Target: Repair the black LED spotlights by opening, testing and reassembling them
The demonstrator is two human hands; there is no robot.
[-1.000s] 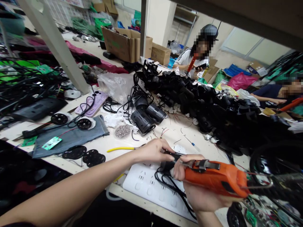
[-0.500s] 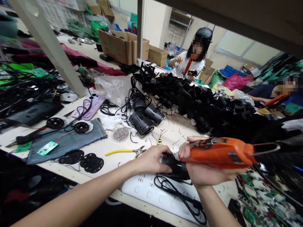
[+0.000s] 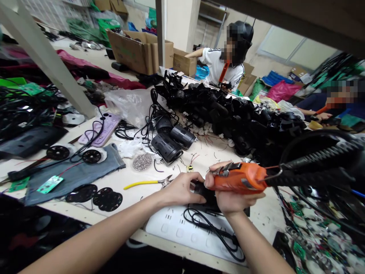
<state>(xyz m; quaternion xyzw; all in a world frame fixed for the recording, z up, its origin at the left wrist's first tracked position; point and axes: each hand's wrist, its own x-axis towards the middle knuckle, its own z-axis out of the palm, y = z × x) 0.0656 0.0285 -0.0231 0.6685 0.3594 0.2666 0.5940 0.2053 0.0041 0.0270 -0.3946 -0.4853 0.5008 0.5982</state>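
Two-handed, keeping left grip (image 3: pixel 181 189) clamped on black housing (image 3: pixel 210 199), right grip (image 3: pixel 234 201) wrapped around orange power tool (image 3: pixel 238 178), near white socket strip (image 3: pixel 171 227).

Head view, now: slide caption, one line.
Left hand holding a black housing, right hand gripping an orange power tool.

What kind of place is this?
Probably a workshop for electrical things: there's an orange power tool in the right hand, a heap of black parts and a green circuit board.

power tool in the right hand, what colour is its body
Orange; the power tool shows best in the head view.
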